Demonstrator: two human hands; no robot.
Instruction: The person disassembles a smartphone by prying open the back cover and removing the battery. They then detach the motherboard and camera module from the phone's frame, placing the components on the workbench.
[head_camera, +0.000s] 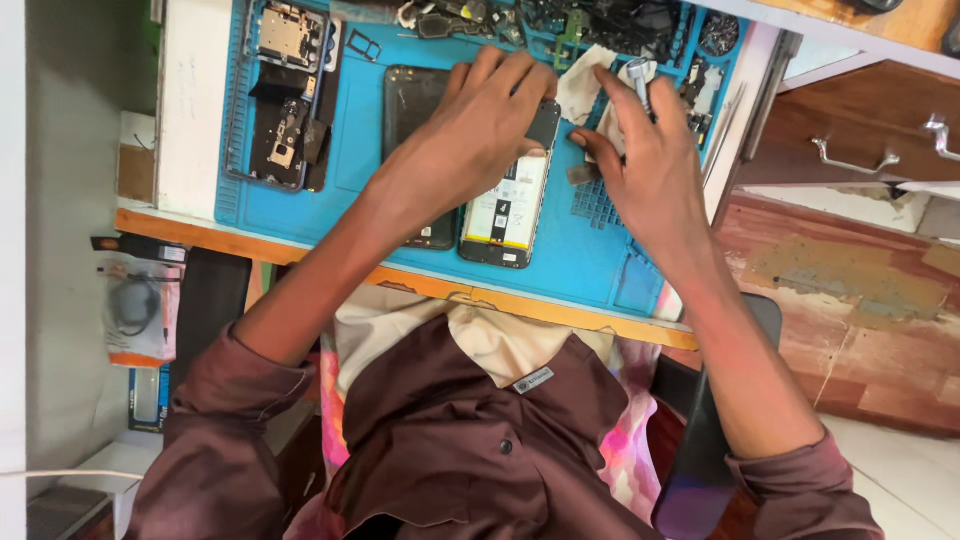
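An opened phone with a white battery showing lies on the blue work mat. My left hand is cupped over its upper end, holding it down. A dark phone panel lies beside it, partly under my left wrist. My right hand sits just right of the phone and grips a slim metal tool, its tip hidden behind my fingers. A crumpled white cloth lies between my two hands.
A stripped phone frame with boards lies at the mat's left. Several small dark parts fill the mat's far trays. Thin tweezers rest at the right edge. A wooden drawer with metal handles stands to the right.
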